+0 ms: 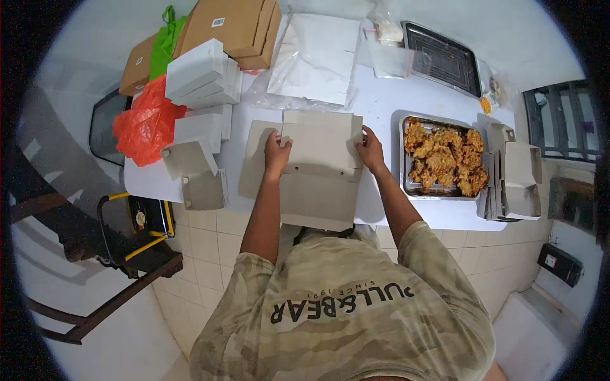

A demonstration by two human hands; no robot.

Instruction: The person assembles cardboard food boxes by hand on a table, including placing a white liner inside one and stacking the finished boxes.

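An unfolded grey-brown cardboard box (319,190) lies in front of me, its plain inner side up and its near end reaching past the table's front edge. My left hand (277,155) grips its left edge near a side flap, fingers curled round it. At the opposite edge, my right hand (370,151) pinches the board between thumb and fingers. Fold lines and two small holes cross its middle. To the left, another flat grey piece of cardboard (255,146) lies partly behind my left hand and forearm.
Fried, golden-brown pieces fill a metal tray (404,166) on the right, beside stacked folded boxes (521,165). White boxes (202,70), an orange-red plastic bag (149,120) and brown cartons (229,28) stand left. White sheets in plastic (314,54) and a dark tray (445,60) lie at the back.
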